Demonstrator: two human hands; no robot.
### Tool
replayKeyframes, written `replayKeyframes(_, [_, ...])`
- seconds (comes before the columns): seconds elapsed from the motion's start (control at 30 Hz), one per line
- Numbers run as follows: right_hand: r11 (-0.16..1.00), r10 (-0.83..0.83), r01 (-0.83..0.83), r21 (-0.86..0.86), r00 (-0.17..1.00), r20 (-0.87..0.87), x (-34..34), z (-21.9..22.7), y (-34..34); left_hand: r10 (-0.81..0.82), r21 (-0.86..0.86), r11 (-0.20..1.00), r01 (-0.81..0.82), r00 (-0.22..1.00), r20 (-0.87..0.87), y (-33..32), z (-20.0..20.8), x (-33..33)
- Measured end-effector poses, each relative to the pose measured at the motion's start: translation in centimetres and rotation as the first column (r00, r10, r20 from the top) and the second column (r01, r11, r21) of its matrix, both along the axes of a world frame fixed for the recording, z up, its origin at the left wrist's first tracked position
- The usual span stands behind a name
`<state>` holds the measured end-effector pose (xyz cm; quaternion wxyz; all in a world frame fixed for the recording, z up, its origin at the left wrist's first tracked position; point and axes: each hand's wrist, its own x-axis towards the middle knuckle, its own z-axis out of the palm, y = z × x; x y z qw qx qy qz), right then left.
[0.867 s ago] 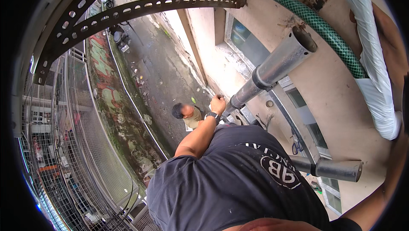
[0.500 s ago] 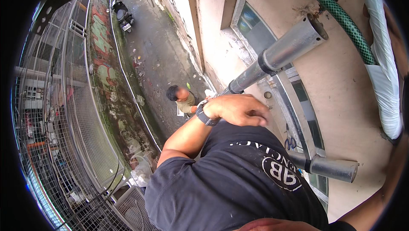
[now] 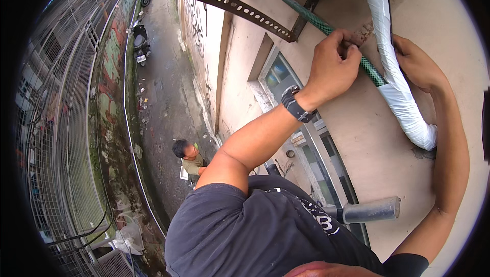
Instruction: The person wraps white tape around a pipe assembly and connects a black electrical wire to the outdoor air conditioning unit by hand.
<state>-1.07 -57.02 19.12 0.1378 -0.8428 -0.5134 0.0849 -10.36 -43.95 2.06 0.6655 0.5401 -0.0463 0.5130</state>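
My left hand point(image 3: 334, 65), with a dark watch on its wrist, is closed around a green braided hose point(image 3: 374, 71), thumb and forefinger curled in. The hose runs behind this hand from the upper left and ends at the white wrapping. At the right, my right hand point(image 3: 421, 65) is closed against the far side of a white-wrapped pipe bundle point(image 3: 398, 95). Part of its fingers is hidden behind the bundle. The bundle goes down to a dark hole in the beige wall point(image 3: 413, 175).
A perforated black metal bracket point(image 3: 229, 9) juts out overhead. The end of a grey metal tube point(image 3: 371, 210) rises beside my torso, near windows. Far below, a person point(image 3: 191, 162) stands in an alley point(image 3: 166, 73) with parked scooters point(image 3: 141, 44). Wire mesh and cables point(image 3: 61, 149) line the left.
My left hand has gone from in front of my chest up to the green hose. My right hand has come into view at the wrapped bundle. The upper metal tube is out of view.
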Motion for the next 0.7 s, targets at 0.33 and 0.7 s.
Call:
replayKeyframes(0.33, [0.997, 0.007, -0.001, 0.071, 0.996, -0.092, 0.8, -0.3, 0.2, -0.026, 0.362, 0.925, 0.117, 0.968, -0.248, 4.5, 6.5, 2.1])
replayKeyframes(0.7, [0.994, -0.055, 0.065, 0.089, 0.993, -0.109, 0.6, -0.3, -0.6, -0.386, 0.380, 0.763, 0.523, 0.840, -0.381, 5.8, 7.7, 1.7])
